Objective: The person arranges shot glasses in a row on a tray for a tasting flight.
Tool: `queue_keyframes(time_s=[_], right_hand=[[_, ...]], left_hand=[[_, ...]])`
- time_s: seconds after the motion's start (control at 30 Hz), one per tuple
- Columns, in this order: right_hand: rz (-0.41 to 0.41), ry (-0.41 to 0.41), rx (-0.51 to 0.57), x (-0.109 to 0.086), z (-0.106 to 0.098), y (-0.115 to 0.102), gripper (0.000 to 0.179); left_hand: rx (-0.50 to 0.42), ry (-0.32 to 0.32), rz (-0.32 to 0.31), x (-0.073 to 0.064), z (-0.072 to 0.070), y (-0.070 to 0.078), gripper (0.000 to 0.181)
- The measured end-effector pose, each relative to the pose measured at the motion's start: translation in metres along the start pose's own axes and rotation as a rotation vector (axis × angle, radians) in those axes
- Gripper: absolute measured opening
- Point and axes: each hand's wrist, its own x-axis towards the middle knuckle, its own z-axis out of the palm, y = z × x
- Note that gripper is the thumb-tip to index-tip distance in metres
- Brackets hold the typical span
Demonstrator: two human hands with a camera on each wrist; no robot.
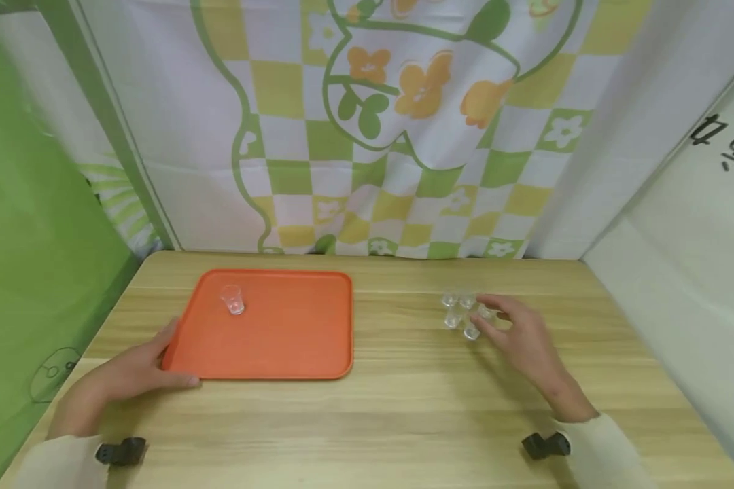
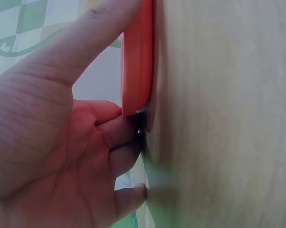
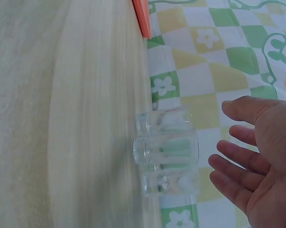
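Observation:
A small clear shot glass stands on an orange tray at the left of the table. My left hand holds the tray's near left corner, its thumb along the front edge and the fingers along the left side. In the left wrist view, the fingertips of that hand reach down by the tray to the tabletop. Several more clear shot glasses are bunched at the right, upright on the wood. Just above and beside them hovers my right hand, thumb and fingers spread apart, touching none in the right wrist view.
The wooden table reaches back to a hanging patterned cloth. Green fabric borders the left side, and a white sheet with black writing borders the right. A small black device sits at each wrist.

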Motion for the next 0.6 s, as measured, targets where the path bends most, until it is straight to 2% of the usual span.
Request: queue_keyframes(time_s=[0.37,0.6], right_hand=[[0.018,-0.008,0.035,-0.0079,-0.0007,0.0051,0.037],[0.082,-0.038,0.042,-0.0081,0.0019,0.0091,0.041]], left_hand=[[0.000,-0.033,-0.003,0.0006,-0.0014,0.0052,0.118],[-0.031,-0.018,0.006,0.0006,0.0007,0.0013,0.118]])
